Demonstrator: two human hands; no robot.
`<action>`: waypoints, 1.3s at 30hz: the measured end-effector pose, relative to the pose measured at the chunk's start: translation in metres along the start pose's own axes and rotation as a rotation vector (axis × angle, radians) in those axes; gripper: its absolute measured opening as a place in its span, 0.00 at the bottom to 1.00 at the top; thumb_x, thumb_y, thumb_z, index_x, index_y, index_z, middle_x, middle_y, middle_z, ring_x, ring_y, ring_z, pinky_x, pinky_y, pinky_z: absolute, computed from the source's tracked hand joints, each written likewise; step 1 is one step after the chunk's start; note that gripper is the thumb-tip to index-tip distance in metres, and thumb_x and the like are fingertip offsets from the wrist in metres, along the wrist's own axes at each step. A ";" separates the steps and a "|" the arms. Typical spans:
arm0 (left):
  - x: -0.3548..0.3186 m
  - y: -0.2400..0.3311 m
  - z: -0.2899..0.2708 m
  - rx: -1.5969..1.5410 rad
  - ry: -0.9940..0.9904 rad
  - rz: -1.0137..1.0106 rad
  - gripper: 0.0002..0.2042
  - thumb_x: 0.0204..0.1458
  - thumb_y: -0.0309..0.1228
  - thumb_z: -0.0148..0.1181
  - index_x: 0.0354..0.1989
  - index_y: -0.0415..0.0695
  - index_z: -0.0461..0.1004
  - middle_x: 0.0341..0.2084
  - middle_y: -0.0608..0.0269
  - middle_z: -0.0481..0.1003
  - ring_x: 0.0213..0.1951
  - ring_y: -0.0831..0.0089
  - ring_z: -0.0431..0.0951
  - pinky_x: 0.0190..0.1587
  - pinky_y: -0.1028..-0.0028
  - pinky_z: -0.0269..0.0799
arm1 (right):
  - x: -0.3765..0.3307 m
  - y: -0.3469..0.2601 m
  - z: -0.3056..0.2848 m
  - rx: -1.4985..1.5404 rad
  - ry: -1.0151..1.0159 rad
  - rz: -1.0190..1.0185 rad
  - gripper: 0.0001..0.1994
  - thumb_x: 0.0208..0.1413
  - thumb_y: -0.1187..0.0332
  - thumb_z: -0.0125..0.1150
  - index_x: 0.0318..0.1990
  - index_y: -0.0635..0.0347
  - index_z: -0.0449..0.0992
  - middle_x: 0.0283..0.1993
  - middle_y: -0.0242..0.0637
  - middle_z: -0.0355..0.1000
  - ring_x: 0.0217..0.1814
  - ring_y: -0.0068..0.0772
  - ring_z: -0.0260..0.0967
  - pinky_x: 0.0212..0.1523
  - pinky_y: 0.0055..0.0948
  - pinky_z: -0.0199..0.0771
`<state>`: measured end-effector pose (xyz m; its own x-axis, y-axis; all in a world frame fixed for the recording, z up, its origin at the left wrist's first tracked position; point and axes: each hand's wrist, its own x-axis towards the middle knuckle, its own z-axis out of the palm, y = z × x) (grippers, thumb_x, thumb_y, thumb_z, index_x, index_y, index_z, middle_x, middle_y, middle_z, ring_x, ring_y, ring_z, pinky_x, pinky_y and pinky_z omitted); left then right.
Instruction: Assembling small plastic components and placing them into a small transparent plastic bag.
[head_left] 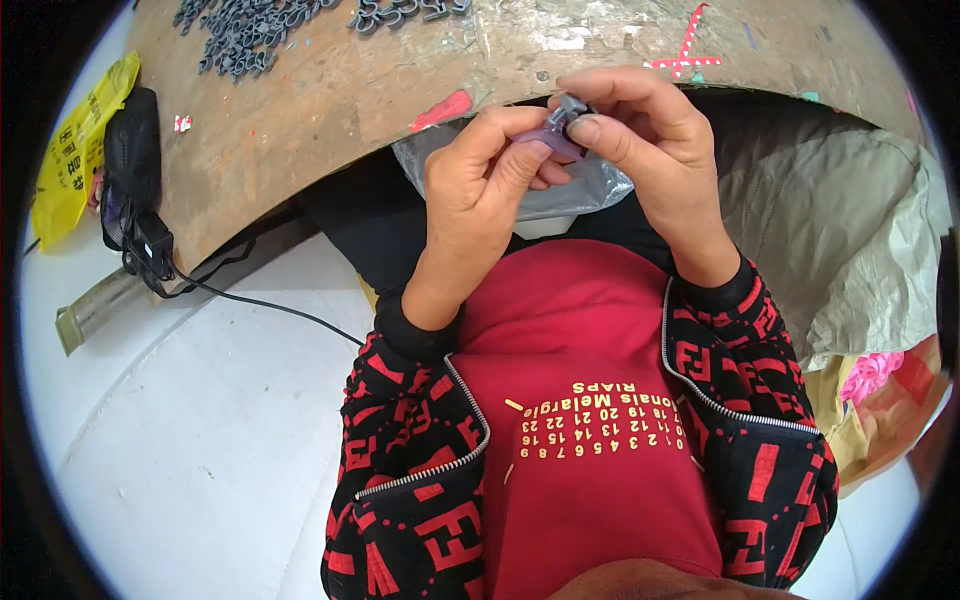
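Basically, both hands are pinching one small grey clip part (567, 112) over the lap, by the workbench (330, 95) edge. Left hand (478, 190) is bracing it with closed fingertips; right hand (645, 140) is gripping its top, thumb pressing, probably for leverage.

A small grey metal clip (568, 108) sits pinched against a pale purple plastic piece (548, 140), both held in the air just below the worn wooden bench's (330, 90) near edge.
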<state>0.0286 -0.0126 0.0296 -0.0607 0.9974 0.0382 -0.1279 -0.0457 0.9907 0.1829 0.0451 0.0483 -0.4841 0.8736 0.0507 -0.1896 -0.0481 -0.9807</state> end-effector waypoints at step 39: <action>0.003 -0.008 -0.004 -0.205 -0.048 -0.106 0.09 0.57 0.31 0.50 0.39 0.38 0.69 0.25 0.59 0.75 0.24 0.80 0.74 0.27 0.84 0.67 | 0.002 0.003 -0.002 0.031 0.008 0.019 0.10 0.51 0.78 0.57 0.42 0.66 0.71 0.36 0.32 0.70 0.39 0.20 0.67 0.41 0.19 0.67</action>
<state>0.0260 -0.0098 0.0209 0.0099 0.9985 -0.0536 -0.3299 0.0539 0.9425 0.1833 0.0478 0.0447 -0.4810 0.8762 0.0306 -0.2072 -0.0797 -0.9750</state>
